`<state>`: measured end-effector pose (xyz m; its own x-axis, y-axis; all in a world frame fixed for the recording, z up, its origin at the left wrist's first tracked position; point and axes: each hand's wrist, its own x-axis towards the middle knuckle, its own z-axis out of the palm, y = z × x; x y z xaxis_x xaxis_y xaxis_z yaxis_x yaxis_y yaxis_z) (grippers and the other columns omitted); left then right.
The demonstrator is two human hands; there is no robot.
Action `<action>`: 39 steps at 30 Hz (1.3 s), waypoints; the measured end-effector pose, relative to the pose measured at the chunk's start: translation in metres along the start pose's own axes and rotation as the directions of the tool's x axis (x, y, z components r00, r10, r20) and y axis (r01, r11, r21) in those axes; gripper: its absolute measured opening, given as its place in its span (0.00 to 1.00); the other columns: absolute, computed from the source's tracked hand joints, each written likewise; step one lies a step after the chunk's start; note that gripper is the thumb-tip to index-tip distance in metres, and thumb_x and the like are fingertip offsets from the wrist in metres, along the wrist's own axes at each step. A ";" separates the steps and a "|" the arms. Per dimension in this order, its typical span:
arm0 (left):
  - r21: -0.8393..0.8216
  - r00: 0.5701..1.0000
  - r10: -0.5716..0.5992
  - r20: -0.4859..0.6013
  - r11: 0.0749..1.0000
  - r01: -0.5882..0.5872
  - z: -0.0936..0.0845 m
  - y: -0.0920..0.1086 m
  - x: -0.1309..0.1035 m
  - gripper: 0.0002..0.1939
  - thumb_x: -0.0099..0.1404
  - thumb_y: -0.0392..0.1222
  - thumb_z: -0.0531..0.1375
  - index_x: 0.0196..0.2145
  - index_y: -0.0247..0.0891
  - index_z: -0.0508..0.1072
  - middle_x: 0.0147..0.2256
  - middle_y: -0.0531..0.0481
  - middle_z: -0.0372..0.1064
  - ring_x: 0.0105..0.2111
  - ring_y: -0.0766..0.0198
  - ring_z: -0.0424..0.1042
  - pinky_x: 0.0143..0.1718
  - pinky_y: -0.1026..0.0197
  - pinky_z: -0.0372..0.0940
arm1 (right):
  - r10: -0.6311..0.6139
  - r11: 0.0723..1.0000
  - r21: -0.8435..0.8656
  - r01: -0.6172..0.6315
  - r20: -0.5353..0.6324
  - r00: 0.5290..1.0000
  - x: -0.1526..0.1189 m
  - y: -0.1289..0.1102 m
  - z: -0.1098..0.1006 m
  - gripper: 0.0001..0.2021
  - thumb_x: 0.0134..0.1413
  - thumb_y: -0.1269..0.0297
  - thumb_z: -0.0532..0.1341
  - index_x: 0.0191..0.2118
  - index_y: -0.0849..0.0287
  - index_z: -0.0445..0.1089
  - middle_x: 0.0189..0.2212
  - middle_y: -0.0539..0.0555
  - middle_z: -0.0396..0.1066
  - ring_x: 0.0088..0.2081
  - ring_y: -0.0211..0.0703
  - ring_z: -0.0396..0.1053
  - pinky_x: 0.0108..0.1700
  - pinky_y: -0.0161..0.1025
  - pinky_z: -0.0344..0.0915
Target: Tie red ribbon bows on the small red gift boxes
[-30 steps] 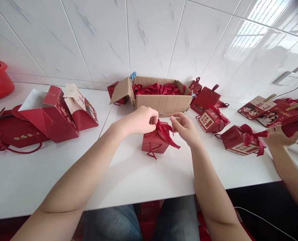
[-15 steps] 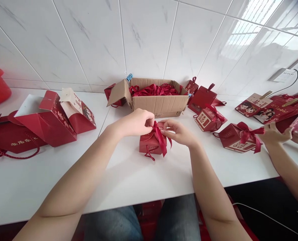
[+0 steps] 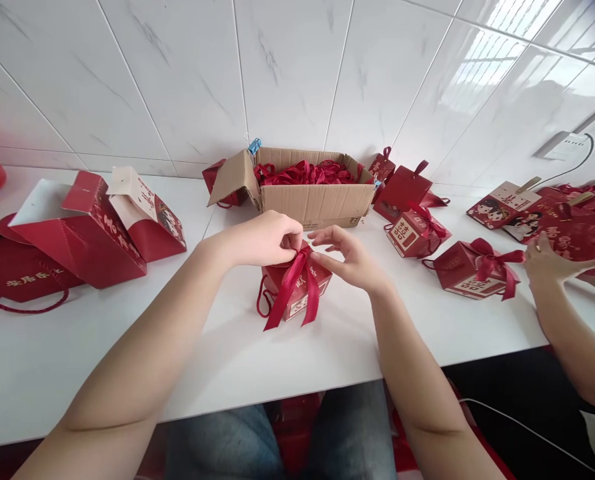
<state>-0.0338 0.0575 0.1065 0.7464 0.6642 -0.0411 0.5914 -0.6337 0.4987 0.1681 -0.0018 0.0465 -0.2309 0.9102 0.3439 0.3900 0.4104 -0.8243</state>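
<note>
– While two bare hands meet over a small red box [image 3: 298,293] at the middle of a white tabletop [image 3: 217,353], a ribbon [image 3: 286,291] drops two tails down its front. Who has hold?

– The left hand [image 3: 267,239], its thumb and forefinger pinched together on the ribbon at the top. The right hand [image 3: 350,260] has thumb and fingers spread beside it; whether its thumb touches cannot be told.

– And the handling?

– Likely light, of thin folded card that would dent under a squeeze. Its folded edges should bear a gentle hold best. The ribbon looks soft, satiny and apt to slip, so the knot is the spot to pinch.

– Around it?

– Twisted cord [image 3: 260,303] loops at one side. Behind stands a corrugated carton [image 3: 322,203] heaped with limp red ribbons [image 3: 322,172], before glossy, grey-veined tiles [image 3: 287,80]. To the right, a faceted, bowed box [image 3: 450,263] lies near a co-worker's hand [image 3: 547,260].
</note>
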 end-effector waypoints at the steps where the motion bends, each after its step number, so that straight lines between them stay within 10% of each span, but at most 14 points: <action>1: 0.002 1.000 -0.003 0.000 1.000 0.003 -0.001 0.000 0.000 0.05 0.56 0.42 0.58 0.28 0.41 0.72 0.33 0.52 0.75 0.30 0.63 0.72 0.25 0.64 0.62 | -0.051 0.999 0.017 0.052 -0.019 0.998 0.001 0.001 0.004 0.09 0.55 0.62 0.62 0.42 0.54 0.67 0.46 0.54 0.73 0.50 0.45 0.69 0.51 0.47 0.64; 10: -0.006 1.000 0.009 -0.005 1.000 -0.009 -0.006 -0.003 -0.006 0.05 0.56 0.43 0.57 0.28 0.41 0.72 0.33 0.53 0.75 0.31 0.63 0.73 0.28 0.63 0.63 | -0.369 0.916 -0.194 0.352 -0.053 0.928 0.002 0.006 0.014 0.10 0.60 0.70 0.56 0.41 0.50 0.74 0.37 0.52 0.74 0.39 0.42 0.71 0.43 0.43 0.68; 39: 0.070 0.991 -0.076 0.113 0.995 0.068 -0.016 -0.003 -0.012 0.03 0.54 0.40 0.57 0.27 0.41 0.71 0.32 0.55 0.74 0.31 0.63 0.72 0.26 0.64 0.62 | -0.488 0.840 -0.275 0.467 -0.008 0.873 0.000 0.010 0.012 0.19 0.52 0.79 0.50 0.42 0.57 0.75 0.31 0.53 0.62 0.33 0.38 0.64 0.35 0.40 0.66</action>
<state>-0.0500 0.0579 0.1193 0.7290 0.6613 -0.1768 0.6610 -0.6131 0.4325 0.1616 0.0019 0.0327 -0.3849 0.5948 0.7057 0.4649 0.7855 -0.4085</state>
